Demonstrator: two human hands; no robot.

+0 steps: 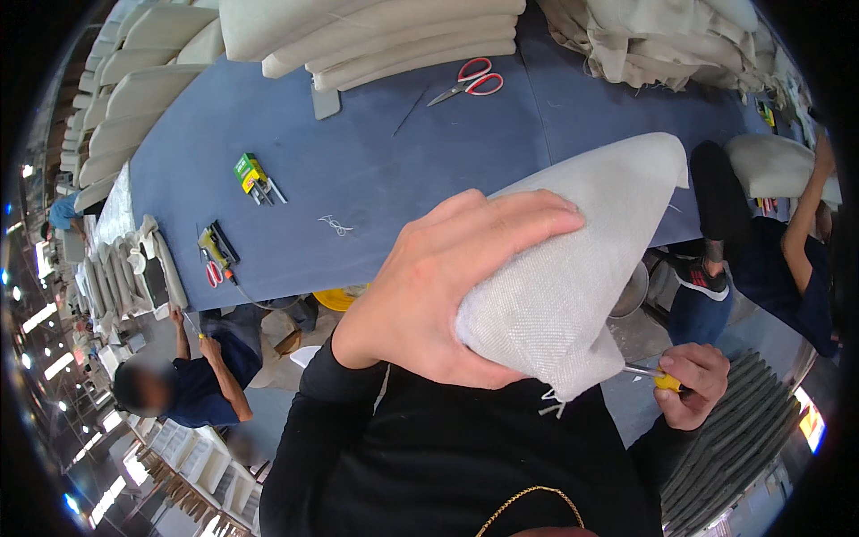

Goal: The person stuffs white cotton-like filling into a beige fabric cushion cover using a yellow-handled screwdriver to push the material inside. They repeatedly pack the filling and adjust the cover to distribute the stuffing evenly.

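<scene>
The left hand (438,286) clasps a grey woven fabric cushion (573,268) held above the blue worktop's near edge (376,179), while the right hand (693,380) grips a yellow-handled thread snipper (658,376) at its lower corner, apparently trimming loose threads.

An upholstery or sewing workshop: beyond the grip on the cushion (573,277) runs a long blue surface (376,170) with red scissors (467,80) and yellow thread snips (253,177), beige cushions (394,36) stacked at its far edge, fabric heaped to the right, and other workers (192,376) on either side handling cushions
</scene>
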